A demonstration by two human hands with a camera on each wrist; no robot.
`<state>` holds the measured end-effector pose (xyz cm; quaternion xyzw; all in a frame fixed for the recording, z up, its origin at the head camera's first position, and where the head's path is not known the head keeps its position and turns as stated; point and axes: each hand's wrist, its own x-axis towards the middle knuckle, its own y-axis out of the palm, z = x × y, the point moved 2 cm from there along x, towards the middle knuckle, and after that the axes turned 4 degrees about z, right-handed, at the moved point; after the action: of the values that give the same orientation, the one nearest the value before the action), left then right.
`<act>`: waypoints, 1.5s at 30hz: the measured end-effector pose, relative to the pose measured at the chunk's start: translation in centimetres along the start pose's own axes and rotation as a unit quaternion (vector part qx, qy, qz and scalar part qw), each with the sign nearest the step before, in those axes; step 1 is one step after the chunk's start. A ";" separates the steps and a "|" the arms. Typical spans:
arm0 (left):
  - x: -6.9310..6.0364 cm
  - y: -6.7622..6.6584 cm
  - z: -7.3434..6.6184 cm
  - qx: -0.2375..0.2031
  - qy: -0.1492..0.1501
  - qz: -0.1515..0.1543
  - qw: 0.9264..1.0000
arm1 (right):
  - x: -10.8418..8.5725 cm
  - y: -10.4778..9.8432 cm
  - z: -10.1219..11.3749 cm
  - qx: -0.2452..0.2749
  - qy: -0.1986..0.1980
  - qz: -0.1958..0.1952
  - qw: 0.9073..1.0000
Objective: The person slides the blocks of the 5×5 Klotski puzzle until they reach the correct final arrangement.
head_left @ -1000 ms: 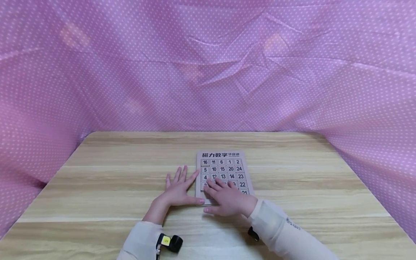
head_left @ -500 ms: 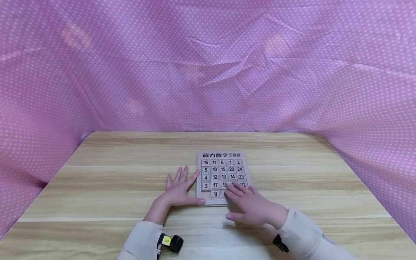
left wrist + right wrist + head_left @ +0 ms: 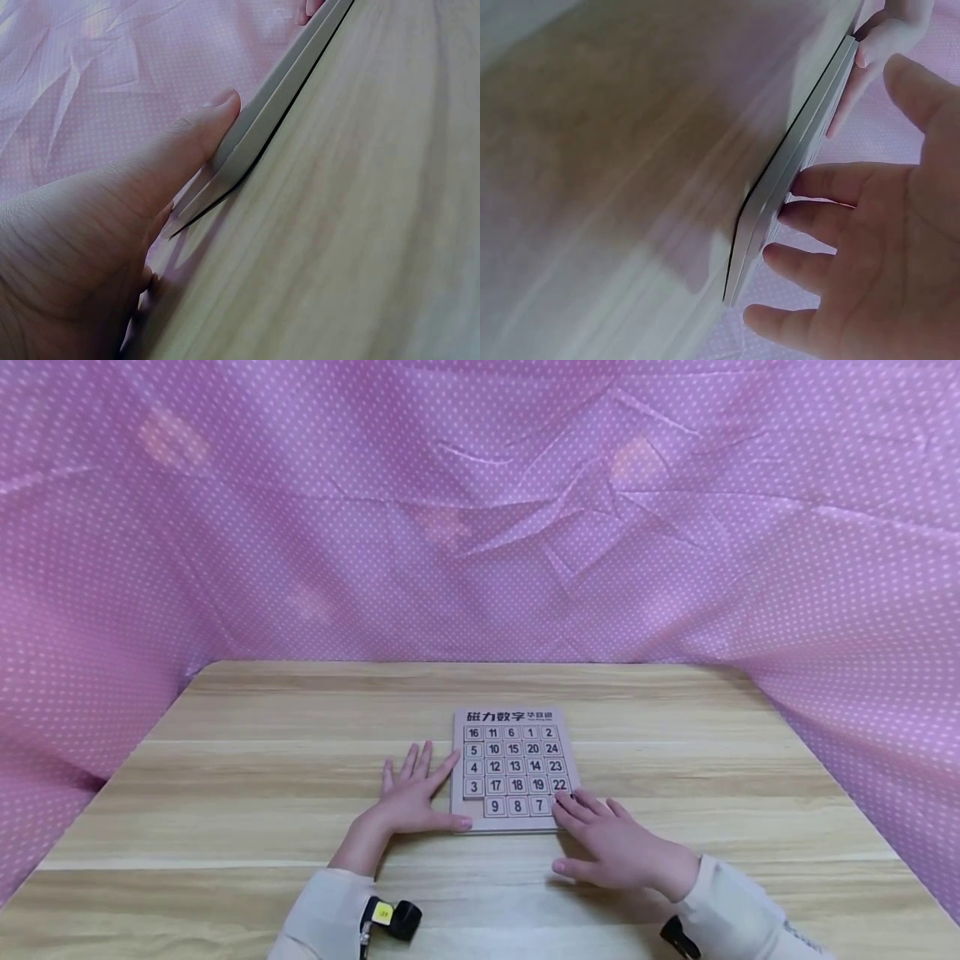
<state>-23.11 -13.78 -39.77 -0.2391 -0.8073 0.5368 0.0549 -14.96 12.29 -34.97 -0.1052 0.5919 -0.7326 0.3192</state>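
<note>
Head view: nearest you are your pale sleeves (image 3: pixel 731 906), with a small black device (image 3: pixel 405 921) and its yellow label at your left wrist. Your right hand (image 3: pixel 622 847) is wide, fingers extended, thumb apart, fingertips at the near right corner of the number puzzle board (image 3: pixel 517 827); you cannot tell whether they press a tile. Your left hand (image 3: pixel 408 810) is also spread wide, thumb on the board's near left corner, index fingertip at its left edge. Flat on the wooden table (image 3: pixel 675 735), the board lies between your hands. Its numbered tiles (image 3: pixel 516 785) show a bare slot (image 3: pixel 472 807) beside 9, 8, 7 in the near row, and 16, 11, 6, 1, 2 in the far row. Beyond the table hangs pink dotted cloth (image 3: pixel 480 568).
</note>
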 end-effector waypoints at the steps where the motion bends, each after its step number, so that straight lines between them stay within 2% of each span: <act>1: 0.0 0.0 0.0 0.001 0.000 0.000 1.000 | 0.1 0.0 0.0 -0.001 -0.002 -0.001 1.000; 15: 0.0 0.1 0.0 0.001 0.006 -0.002 1.000 | 1.1 0.8 0.8 -0.002 -0.015 -0.008 1.000; 24: 0.1 0.0 0.0 0.009 0.004 0.000 1.000 | 1.7 0.2 0.5 0.013 -0.008 0.000 1.000; 28: 0.0 0.0 0.0 0.007 0.003 0.001 1.000 | 2.7 -0.2 -0.9 0.023 0.014 -0.011 1.000; 36: -0.1 0.0 -0.2 0.000 0.003 0.004 1.000 | 5.6 -0.4 -3.8 0.018 0.091 -0.019 0.996; 41: 0.0 0.0 -0.2 0.000 0.003 0.003 1.000 | 6.3 -0.5 -4.1 0.027 0.106 -0.013 0.994; 45: -0.1 -0.1 -0.1 0.001 0.003 0.000 1.000 | 6.1 -0.6 -3.8 0.018 0.102 -0.004 0.995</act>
<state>-23.07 -13.77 -39.61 -0.2406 -0.8064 0.5372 0.0572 -21.90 11.75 -36.87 -0.0272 0.6079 -0.7512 0.2559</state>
